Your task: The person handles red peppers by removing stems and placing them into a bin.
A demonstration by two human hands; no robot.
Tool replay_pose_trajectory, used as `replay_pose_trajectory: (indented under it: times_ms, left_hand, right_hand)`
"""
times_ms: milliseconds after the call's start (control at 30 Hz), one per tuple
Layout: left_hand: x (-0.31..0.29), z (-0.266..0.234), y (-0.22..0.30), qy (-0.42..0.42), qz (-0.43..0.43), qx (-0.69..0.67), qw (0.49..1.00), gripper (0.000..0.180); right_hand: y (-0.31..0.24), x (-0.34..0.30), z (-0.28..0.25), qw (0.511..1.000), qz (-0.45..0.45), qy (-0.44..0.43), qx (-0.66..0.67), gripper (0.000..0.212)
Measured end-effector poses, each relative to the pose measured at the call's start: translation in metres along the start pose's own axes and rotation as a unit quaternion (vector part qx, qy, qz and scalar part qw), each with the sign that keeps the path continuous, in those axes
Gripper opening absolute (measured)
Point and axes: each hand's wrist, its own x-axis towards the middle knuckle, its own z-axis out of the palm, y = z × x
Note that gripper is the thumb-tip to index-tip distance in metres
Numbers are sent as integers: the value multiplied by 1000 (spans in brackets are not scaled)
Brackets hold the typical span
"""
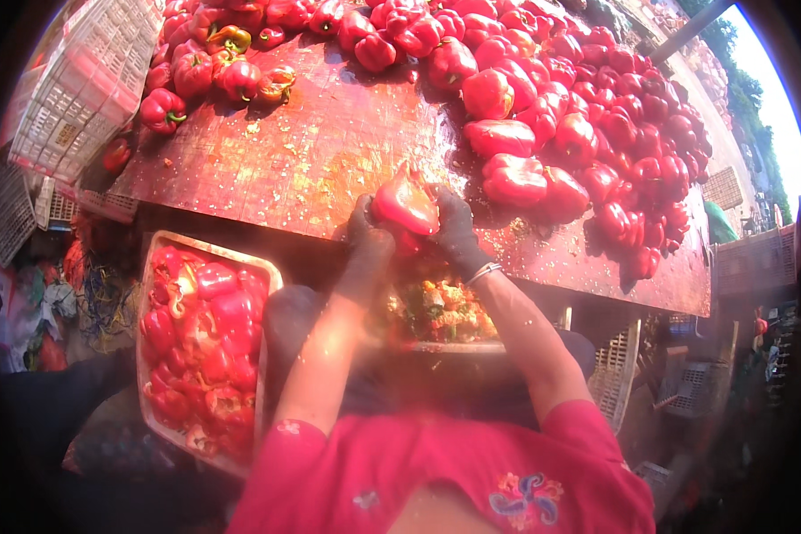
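A red bell pepper (407, 206) is held between my two hands just over the near edge of the table (303, 156). My left hand (365, 230), in a dark glove, closes on its left side. Gripping its right side is my right hand (457, 230), also gloved, with a bangle at the wrist. More red shows just under the pepper, but whether it is part of the same one I cannot tell. Below my hands, a container holds orange and green pepper cores and scraps (445, 307).
Whole red peppers (596, 125) are heaped across the far and right side of the table. At my left stands a pale crate (273, 276) filled with opened red peppers (209, 347). Stacked plastic crates (84, 98) rise at the far left. A pole (690, 31) slants at the upper right.
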Motion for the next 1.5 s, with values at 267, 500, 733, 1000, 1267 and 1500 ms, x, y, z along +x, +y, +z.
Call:
replay_pose_trajectory:
  times_ms: [267, 500, 733, 1000, 1267, 1500]
  left_hand:
    - [-33, 14, 90, -37, -197, -213, 956, 29]
    - [-34, 9, 67, -111, -97, -150, 978, 30]
    - [-3, -34, 22, -92, -8, -349, 933, 34]
    - [-38, -1, 58, -67, 237, 203, 948, 42]
    - [-55, 21, 70, -109, 110, 176, 972, 21]
    - [-61, 21, 74, -48, 149, 252, 955, 30]
  right_hand:
    - [26, 9, -25, 965, 147, -120, 179, 27]
    - [14, -2, -33, 973, 20, -108, -204, 34]
    - [34, 3, -33, 962, 22, 21, -270, 49]
    - [17, -78, -105, 961, -21, -64, -269, 41]
    - [-35, -34, -62, 934, 153, -113, 301, 19]
    - [14, -30, -52, 977, -15, 197, -77, 7]
